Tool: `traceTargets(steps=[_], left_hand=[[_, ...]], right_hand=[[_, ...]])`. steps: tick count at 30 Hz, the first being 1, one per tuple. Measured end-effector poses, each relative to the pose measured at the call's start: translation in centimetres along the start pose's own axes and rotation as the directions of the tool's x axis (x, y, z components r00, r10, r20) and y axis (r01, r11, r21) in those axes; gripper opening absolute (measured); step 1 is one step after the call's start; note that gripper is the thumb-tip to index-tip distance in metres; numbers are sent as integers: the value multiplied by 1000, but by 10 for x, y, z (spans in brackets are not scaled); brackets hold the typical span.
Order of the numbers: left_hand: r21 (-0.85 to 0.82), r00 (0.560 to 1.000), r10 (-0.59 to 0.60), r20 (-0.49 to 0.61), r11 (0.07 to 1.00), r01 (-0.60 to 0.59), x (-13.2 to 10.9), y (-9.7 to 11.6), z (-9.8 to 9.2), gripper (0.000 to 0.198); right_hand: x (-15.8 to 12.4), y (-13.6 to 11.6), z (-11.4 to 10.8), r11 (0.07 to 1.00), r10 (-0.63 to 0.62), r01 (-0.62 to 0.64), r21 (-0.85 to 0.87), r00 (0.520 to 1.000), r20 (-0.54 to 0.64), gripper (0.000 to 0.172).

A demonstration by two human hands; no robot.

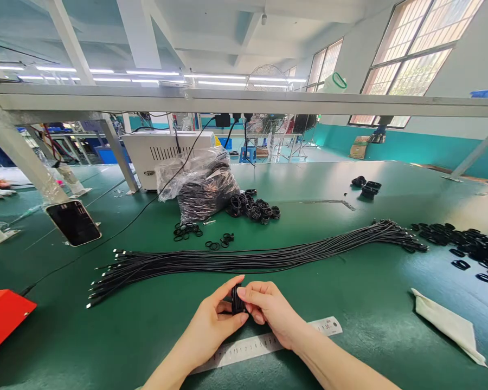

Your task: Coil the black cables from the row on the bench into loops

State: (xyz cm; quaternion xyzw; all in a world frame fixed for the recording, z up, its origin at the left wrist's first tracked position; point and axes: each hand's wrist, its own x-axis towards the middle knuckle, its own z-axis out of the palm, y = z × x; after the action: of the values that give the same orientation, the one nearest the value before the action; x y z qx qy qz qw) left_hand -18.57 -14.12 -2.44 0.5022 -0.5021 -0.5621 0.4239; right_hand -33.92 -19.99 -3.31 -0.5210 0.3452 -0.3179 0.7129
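The left hand and the right hand pinch a small black coil between thumbs and fingers, both grips closed on it, just above a ruler lying on the green counter. Beyond the hands stretches a long bundle of black cables, with a plastic bag of coiled cable and loose black coils farther back.

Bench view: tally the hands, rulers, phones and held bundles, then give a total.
Hands: 2 (left hand, right hand)
Black bundle: 1
Ruler: 1
Phone: 1
Total: 5
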Motion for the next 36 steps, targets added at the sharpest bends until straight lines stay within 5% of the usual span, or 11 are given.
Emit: traceTargets(steps=[7,21,36], left_hand=[[-36,998,24,-55,999,-26,1,2,-2,74],[-8,1000,-13,15,1000,13,2,4,-7,68],[-21,999,-6,48,1000,7,2,-1,-11,73]], right_hand=[[-1,-13,-10,996,1,2,-89,999,36,41],[-4,-15,-10,988,-44,54,-145,996,73,42],[-6,-16,-13,993,52,-37,-112,990,133,39]])
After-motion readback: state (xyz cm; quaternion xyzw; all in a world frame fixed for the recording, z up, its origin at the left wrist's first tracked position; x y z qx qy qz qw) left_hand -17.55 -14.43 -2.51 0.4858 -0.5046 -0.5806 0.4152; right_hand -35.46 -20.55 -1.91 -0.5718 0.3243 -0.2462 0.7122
